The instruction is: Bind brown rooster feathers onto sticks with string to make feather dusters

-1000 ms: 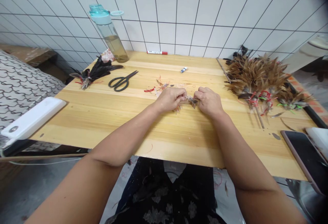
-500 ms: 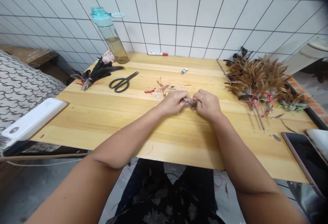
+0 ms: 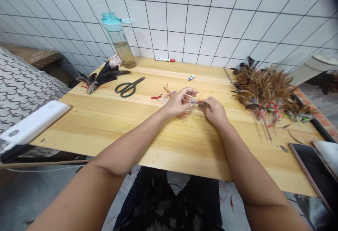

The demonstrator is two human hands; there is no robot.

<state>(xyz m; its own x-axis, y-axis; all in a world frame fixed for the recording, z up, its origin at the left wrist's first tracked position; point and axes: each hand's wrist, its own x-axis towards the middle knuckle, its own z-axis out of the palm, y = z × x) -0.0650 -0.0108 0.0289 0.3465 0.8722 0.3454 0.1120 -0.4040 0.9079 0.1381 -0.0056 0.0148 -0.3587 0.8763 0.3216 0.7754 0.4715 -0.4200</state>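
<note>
My right hand [image 3: 215, 111] is closed round a small bunch of feathers [image 3: 202, 104], whose pale quill ends point left. Most of the bunch is hidden in that hand. My left hand [image 3: 179, 101] is beside the quill ends with its fingers apart; whether its thumb touches them I cannot make out. Behind and under the left hand lie red string scraps [image 3: 156, 97] and feather trimmings [image 3: 169, 91]. Black scissors [image 3: 129, 87] rest on the wooden table [image 3: 111, 125], left of my hands.
Tied brown feather bundles [image 3: 261, 83] lie at the right with a thin stick [image 3: 267, 129] under them. Black feathers [image 3: 105, 76] and a water bottle [image 3: 123, 48] are at the left. A marker [image 3: 165, 60], a phone [image 3: 308, 167] and a white device [image 3: 37, 122] lie near the table's edges.
My left hand's fingers have loosened and spread from a closed grip. The right hand still holds the feathers. More trimmings show below the left hand, and the view has tilted slightly.
</note>
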